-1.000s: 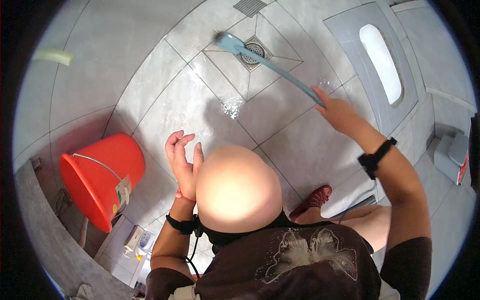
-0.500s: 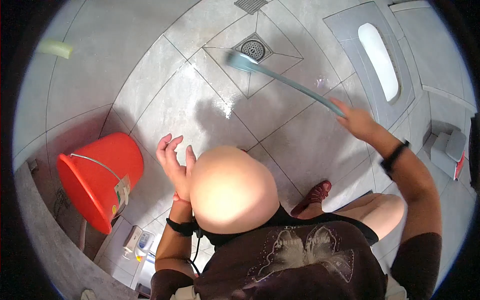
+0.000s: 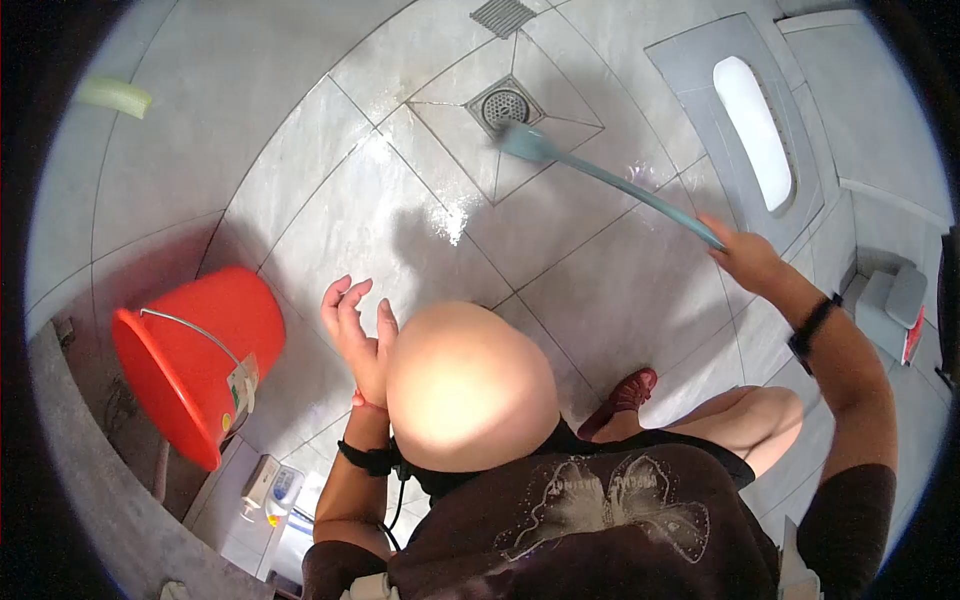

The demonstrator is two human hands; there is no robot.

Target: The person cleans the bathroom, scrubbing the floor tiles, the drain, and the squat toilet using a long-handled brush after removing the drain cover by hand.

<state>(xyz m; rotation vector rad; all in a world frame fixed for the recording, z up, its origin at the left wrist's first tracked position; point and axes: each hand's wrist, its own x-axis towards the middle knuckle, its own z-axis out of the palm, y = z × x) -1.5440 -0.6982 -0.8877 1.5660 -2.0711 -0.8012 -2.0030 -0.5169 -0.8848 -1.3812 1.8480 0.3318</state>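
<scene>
My right hand (image 3: 748,258) is closed round the end of a long grey-green scrub brush (image 3: 630,188). The brush head, a little blurred, is down at the lower edge of a square metal floor drain (image 3: 505,108) in the tiled floor. My left hand (image 3: 360,325) rests by its wrist against my raised knee, fingers spread and slightly curled, with nothing in it. To the left of that hand a red bucket (image 3: 205,350) with a wire handle is tilted on its side.
A white squat toilet pan (image 3: 752,135) lies in a raised grey surround at the upper right. Bottles (image 3: 285,490) stand at the lower left. A grey bin (image 3: 890,305) is by the right wall. Wet patches shine on the floor tiles (image 3: 400,190). A second grate (image 3: 502,16) is at the top.
My right hand has drawn the brush down and to the right, so its head has shifted from the drain's left side to its lower edge. My left hand stays by my knee.
</scene>
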